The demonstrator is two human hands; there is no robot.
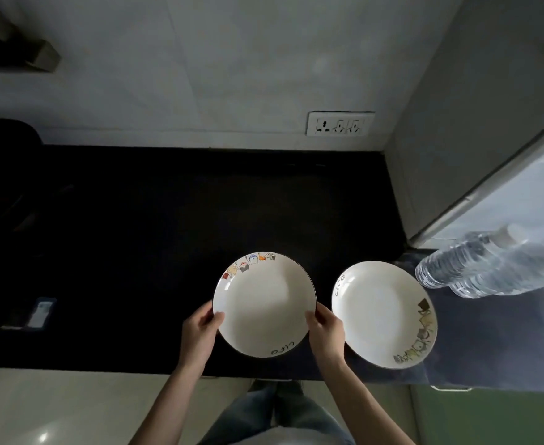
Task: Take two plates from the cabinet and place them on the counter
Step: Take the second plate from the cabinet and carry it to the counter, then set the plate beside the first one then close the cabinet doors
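Two white plates with small coloured drawings on their rims are over the black counter [136, 220]. The left plate [264, 303] is gripped at both sides: my left hand [198, 334] holds its left rim and my right hand [327, 332] holds its right rim. Whether it rests on the counter or hovers just above it I cannot tell. The right plate [383, 316] lies flat on the counter beside it, a little apart, with no hand on it.
Clear plastic water bottles [489, 268] lie at the right, close to the right plate. A wall socket [341, 123] sits on the back wall. A small phone-like object [39, 313] lies at the left of the counter. A grey panel stands at the right.
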